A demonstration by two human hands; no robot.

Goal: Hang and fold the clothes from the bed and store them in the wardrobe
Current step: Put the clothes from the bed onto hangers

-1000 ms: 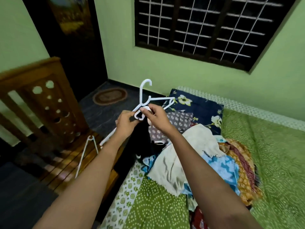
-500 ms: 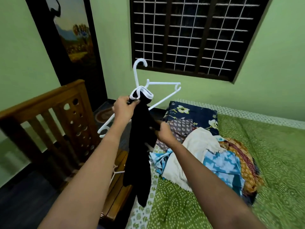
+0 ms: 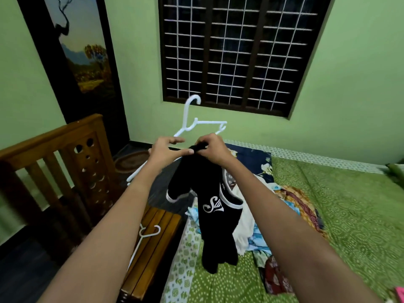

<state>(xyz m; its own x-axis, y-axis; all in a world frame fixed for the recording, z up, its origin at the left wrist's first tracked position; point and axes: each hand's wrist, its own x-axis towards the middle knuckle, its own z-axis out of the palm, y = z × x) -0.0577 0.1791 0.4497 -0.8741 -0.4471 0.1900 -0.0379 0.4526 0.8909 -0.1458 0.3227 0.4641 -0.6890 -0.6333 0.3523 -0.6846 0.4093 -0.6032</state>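
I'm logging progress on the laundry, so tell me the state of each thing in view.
White hanger: held up, tilted, hook upward.
Black top: dangling, bunched at its upper end, not yet spread on the hanger.
Left hand: holds the hanger's lower arm.
Right hand: pinches the top's upper end.
Spare hanger: lying on the wooden bench.
Clothes pile: unfolded, heaped on the bed.

My left hand and right hand are covering the middle of the white hanger, hiding the left's grip. The black top is screening part of the clothes pile; the frame edge is cropping a pink thing.
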